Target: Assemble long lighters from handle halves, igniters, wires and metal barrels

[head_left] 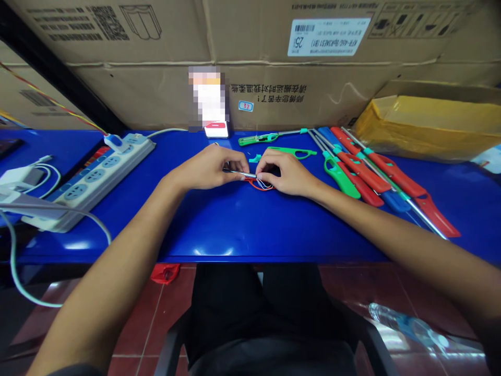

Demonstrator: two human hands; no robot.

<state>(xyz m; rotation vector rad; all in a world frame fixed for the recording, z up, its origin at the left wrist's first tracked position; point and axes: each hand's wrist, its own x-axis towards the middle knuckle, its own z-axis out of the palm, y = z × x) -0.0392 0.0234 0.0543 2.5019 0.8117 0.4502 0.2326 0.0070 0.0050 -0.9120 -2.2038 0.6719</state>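
Observation:
Over the middle of the blue table, my left hand (211, 167) pinches a thin metal lighter tube (241, 174) between thumb and fingers. My right hand (288, 172) is closed in a pinch at the tube's right end; what lies between its fingertips is too small to tell. Thin white wires (267, 185) and a red-orange curved part (256, 186) show just below the fingertips. Behind my right hand lies a green lighter handle shell (293, 152). Farther back rests a green long-nosed lighter (258, 139), its inside parts exposed.
Several red, green and blue long-nosed lighters (368, 172) lie piled at the right. A yellow-taped box (426, 128) stands behind them. A lit phone (216, 130) leans on the cardboard (156, 99). At left are a power strip (97, 177) and white cables. A plastic bottle (410, 326) lies on the floor.

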